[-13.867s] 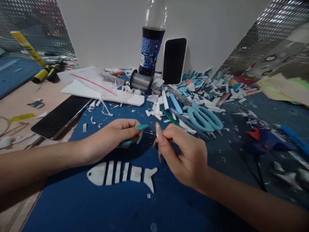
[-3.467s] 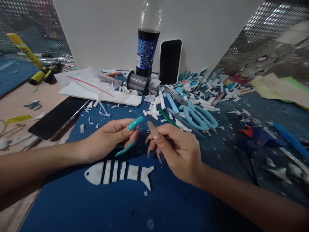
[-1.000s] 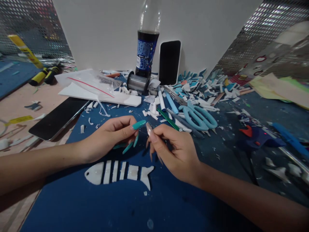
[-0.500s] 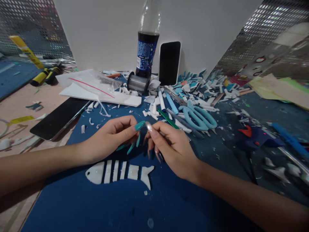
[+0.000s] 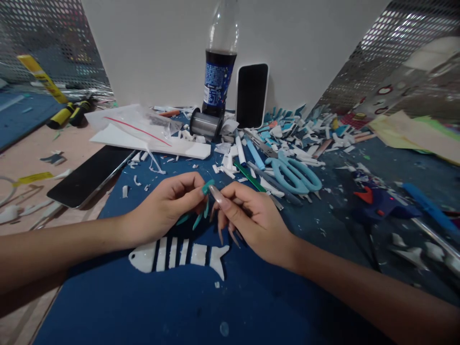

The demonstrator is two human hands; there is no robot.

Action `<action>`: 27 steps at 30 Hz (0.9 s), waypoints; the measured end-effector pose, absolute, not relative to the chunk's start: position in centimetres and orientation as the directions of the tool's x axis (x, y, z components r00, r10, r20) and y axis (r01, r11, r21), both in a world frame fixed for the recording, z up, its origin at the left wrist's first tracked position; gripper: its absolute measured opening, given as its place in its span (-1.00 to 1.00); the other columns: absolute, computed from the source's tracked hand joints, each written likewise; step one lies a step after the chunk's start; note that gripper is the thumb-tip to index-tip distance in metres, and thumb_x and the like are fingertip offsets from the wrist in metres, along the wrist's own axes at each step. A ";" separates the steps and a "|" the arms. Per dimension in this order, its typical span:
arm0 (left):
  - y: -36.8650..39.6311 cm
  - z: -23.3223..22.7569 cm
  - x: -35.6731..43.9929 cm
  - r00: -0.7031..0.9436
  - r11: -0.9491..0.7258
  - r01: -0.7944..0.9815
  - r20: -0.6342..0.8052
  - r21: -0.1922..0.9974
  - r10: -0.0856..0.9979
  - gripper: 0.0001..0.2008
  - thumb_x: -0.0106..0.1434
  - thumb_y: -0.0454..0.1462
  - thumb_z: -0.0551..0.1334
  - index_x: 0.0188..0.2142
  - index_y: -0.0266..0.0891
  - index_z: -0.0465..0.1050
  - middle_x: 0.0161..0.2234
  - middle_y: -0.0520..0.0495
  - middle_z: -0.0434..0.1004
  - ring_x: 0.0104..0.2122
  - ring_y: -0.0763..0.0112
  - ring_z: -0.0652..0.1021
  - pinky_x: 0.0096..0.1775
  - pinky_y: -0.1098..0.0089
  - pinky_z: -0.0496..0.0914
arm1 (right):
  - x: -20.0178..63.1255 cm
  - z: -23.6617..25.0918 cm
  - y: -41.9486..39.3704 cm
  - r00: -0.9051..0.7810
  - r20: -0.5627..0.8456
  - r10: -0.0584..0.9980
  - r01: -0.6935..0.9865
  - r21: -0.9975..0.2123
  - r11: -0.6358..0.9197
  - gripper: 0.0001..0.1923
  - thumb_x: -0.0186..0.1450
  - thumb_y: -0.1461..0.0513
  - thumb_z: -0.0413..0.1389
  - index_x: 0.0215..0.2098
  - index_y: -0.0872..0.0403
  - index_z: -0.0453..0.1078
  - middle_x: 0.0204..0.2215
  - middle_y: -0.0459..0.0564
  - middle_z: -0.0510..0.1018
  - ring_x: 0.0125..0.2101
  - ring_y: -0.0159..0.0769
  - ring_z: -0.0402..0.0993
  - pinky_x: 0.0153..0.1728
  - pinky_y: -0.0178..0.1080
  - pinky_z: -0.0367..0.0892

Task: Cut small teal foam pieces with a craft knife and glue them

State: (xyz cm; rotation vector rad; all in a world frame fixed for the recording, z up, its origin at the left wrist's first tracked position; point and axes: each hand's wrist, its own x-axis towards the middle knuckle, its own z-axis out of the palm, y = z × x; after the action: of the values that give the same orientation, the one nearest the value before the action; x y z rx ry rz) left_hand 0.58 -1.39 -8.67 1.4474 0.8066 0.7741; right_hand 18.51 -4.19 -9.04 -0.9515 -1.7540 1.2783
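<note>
My left hand (image 5: 179, 199), with long teal nails, is closed in a pinch above the blue mat (image 5: 172, 306). My right hand (image 5: 255, 218), with long pale brownish nails, pinches right against its fingertips. Whatever lies between the fingertips is too small to make out; a faint thin line curves just beyond them. Below the hands lies a flat white fish cut into several separate pieces: the head piece (image 5: 143, 258) with a small hole at the left, narrow strips (image 5: 172, 253), a wider piece (image 5: 199, 255) and the tail (image 5: 218, 261) at the right.
Behind the hands stand a spool of clear line (image 5: 205, 123), a cola bottle (image 5: 217, 81) and an upright phone (image 5: 252, 96). Blue scissors (image 5: 293, 175) lie among white scraps (image 5: 287, 139). A glue gun (image 5: 386, 203) is at right, another phone (image 5: 89, 175) at left.
The right thumb has slid slightly left, so its nail now overlaps the left fingertips. Both hands stay pinched together, and the fish pieces lie as before.
</note>
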 end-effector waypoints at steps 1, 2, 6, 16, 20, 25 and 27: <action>-1.4 -8.7 0.6 0.530 -0.007 0.012 -0.001 1.000 0.848 -0.76 0.26 -0.24 0.13 -0.52 -0.28 0.23 -0.61 0.13 0.25 -0.62 0.64 0.23 -0.56 0.53 0.13 | 18.5 -9.1 -4.2 -0.438 0.148 0.886 0.131 -0.965 0.226 -0.74 0.38 0.12 -0.07 -0.37 0.12 0.24 -0.63 -0.18 0.38 -0.72 -0.58 0.29 -0.68 -0.47 0.24; -1.5 -8.7 0.6 0.533 -0.003 -0.003 0.004 1.000 0.846 -0.76 0.26 -0.24 0.13 -0.52 -0.27 0.23 -0.61 0.12 0.26 -0.62 0.64 0.24 -0.55 0.54 0.14 | 18.5 -9.1 -4.1 -0.442 0.148 0.885 0.122 -0.967 0.223 -0.72 0.39 0.11 -0.10 -0.36 0.13 0.25 -0.61 -0.16 0.39 -0.68 -0.56 0.32 -0.65 -0.46 0.26; -1.5 -9.0 0.6 0.562 0.000 -0.019 0.010 1.000 0.827 -0.78 0.27 -0.23 0.12 -0.48 -0.27 0.25 -0.58 0.11 0.31 -0.58 0.62 0.32 -0.51 0.54 0.21 | 18.5 -9.0 -4.0 -0.492 0.115 0.863 0.106 -0.976 0.191 -0.69 0.35 0.05 -0.04 -0.35 0.14 0.29 -0.54 -0.10 0.44 -0.56 -0.50 0.40 -0.55 -0.42 0.32; -1.5 -9.0 0.5 0.412 -0.005 -0.037 0.020 0.999 0.911 -0.77 0.30 -0.29 0.08 -0.50 -0.26 0.21 -0.60 0.15 0.25 -0.59 0.67 0.28 -0.52 0.61 0.19 | 18.6 -9.1 -4.0 -0.371 0.123 0.920 0.063 -0.985 0.158 -0.68 0.39 0.11 -0.09 -0.42 0.13 0.30 -0.54 -0.10 0.43 -0.53 -0.53 0.39 -0.48 -0.44 0.32; -1.7 -9.0 0.6 0.453 -0.083 0.033 0.060 0.996 0.890 -0.80 0.29 -0.31 0.08 -0.48 -0.26 0.24 -0.57 0.14 0.27 -0.55 0.67 0.31 -0.48 0.61 0.22 | 18.5 -9.2 -4.0 -0.420 0.111 0.901 0.039 -0.989 0.140 -0.75 0.33 0.08 0.00 -0.33 0.11 0.30 -0.52 -0.13 0.42 -0.55 -0.53 0.39 -0.55 -0.45 0.33; -1.8 -8.9 0.7 0.472 -0.095 0.064 0.054 0.993 0.880 -0.80 0.29 -0.29 0.08 -0.48 -0.27 0.23 -0.56 0.14 0.24 -0.55 0.66 0.29 -0.48 0.60 0.22 | 18.4 -9.3 -4.1 -0.384 0.154 0.910 0.113 -0.971 0.212 -0.80 0.33 0.14 0.03 -0.37 0.10 0.29 -0.55 -0.15 0.41 -0.58 -0.54 0.40 -0.59 -0.48 0.32; -1.8 -8.8 0.7 0.505 -0.079 0.042 0.047 0.996 0.862 -0.80 0.30 -0.29 0.07 -0.47 -0.26 0.24 -0.56 0.14 0.26 -0.54 0.65 0.30 -0.48 0.59 0.23 | 18.4 -9.2 -4.2 -0.354 0.203 0.913 0.149 -0.951 0.270 -0.78 0.36 0.17 -0.01 -0.41 0.11 0.28 -0.59 -0.17 0.39 -0.61 -0.56 0.38 -0.59 -0.49 0.31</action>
State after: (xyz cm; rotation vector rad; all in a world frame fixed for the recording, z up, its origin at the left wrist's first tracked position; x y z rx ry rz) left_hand 0.74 -1.82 -8.77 1.5055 0.8197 0.8248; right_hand 18.38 -4.21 -9.23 -0.9796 -1.7119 1.1612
